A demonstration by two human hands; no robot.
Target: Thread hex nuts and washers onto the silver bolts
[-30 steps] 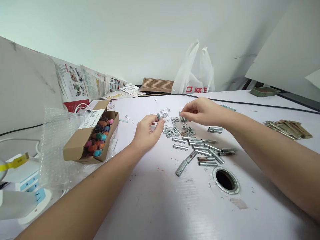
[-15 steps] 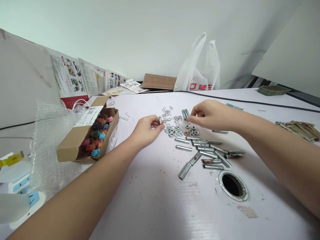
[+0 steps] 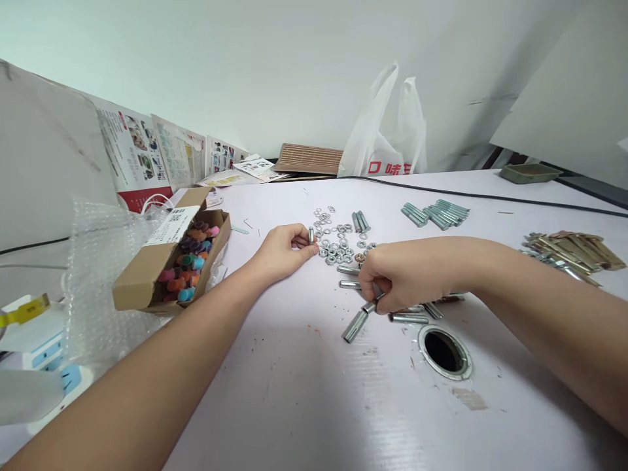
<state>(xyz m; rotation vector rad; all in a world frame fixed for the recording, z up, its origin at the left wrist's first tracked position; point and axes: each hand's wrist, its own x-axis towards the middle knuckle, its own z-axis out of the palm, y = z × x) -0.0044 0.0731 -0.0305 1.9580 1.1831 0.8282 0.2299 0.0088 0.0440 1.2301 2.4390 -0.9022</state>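
Note:
My left hand (image 3: 289, 250) is closed around a short silver metal rod (image 3: 311, 235), held upright between thumb and fingers beside the nuts (image 3: 336, 252) and washers (image 3: 322, 217). Over the pile of metal sleeves, my right hand (image 3: 392, 275) points down, with thumb and fingertips pinched on the end of one metal sleeve (image 3: 369, 306). Another sleeve (image 3: 355, 326) lies just in front of it, and one more sleeve (image 3: 408, 319) is to the right. Much of the pile is hidden under this hand. A few bolts (image 3: 360, 222) lie behind the nuts.
More bolts (image 3: 441, 214) lie at the back right, and brassy anchor bolts (image 3: 574, 252) at the far right. A round hole (image 3: 445, 352) opens in the table. On the left stands a cardboard box (image 3: 135, 284) of colourful caps beside bubble wrap (image 3: 91, 281). A black cable (image 3: 456, 191) crosses behind.
My right hand has moved from the bolts behind the nuts toward me, down onto the sleeves. The bolts at the back right are now uncovered. My left hand still holds the rod.

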